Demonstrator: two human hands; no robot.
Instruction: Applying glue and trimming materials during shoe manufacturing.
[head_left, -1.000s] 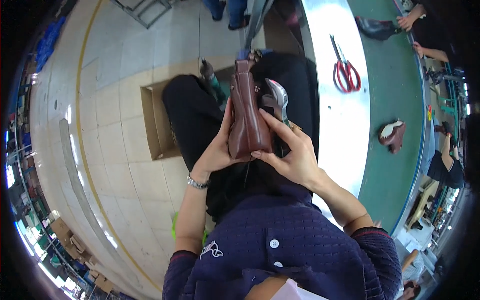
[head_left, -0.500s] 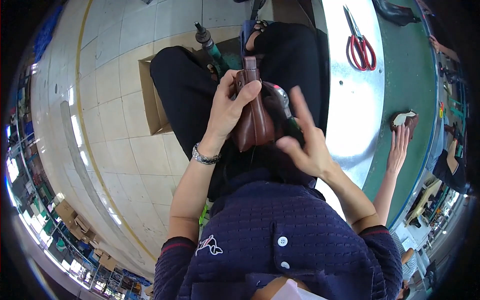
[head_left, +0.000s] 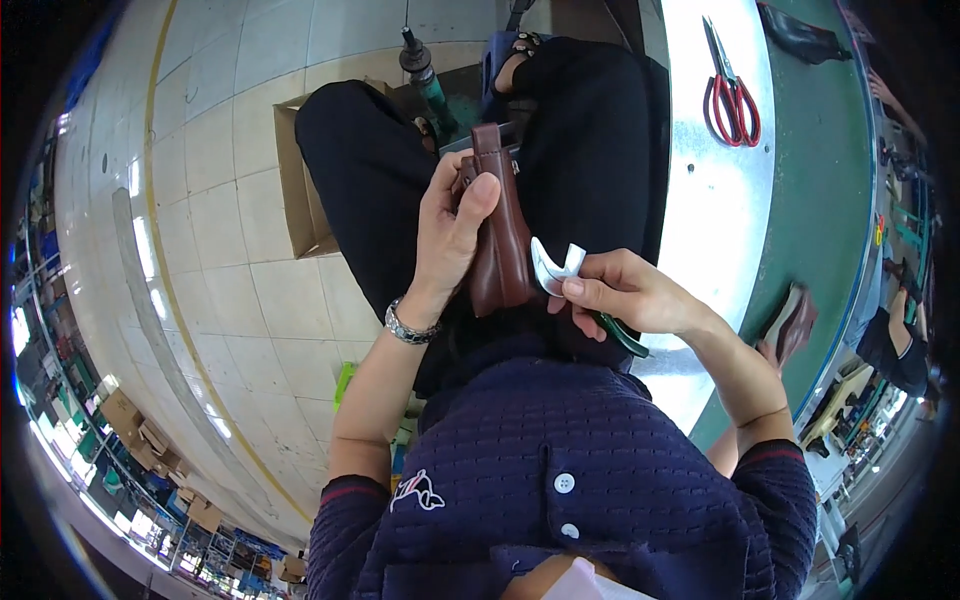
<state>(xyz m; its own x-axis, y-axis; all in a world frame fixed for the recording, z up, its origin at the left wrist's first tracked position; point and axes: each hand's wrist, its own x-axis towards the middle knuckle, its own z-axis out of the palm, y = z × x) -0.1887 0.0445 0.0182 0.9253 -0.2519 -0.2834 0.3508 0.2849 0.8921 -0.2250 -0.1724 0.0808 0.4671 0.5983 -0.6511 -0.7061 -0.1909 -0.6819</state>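
My left hand (head_left: 445, 240) is closed round a brown leather shoe (head_left: 505, 250), holding it upright above my lap with the thumb along its side. A short leather loop stands at its top end. In my right hand (head_left: 635, 293) is a hand tool (head_left: 545, 272) with a curved, shiny metal head and a green handle. My fingers are closed on it near the head. The metal head is close to the lower right side of the shoe; whether they touch I cannot tell.
Red-handled scissors (head_left: 732, 105) lie on the metal ledge (head_left: 700, 230) at my right. Beyond it, a green belt (head_left: 815, 180) carries a black shoe (head_left: 800, 35) and another brown shoe (head_left: 790, 325), beside a co-worker's partly hidden hand. A cardboard box (head_left: 295, 190) sits by my left leg.
My right hand, spread and blurred before, is now closed on the tool, whose metal head has turned into clear view. The shoe has tilted slightly. The co-worker's brown shoe has moved nearer me and turned.
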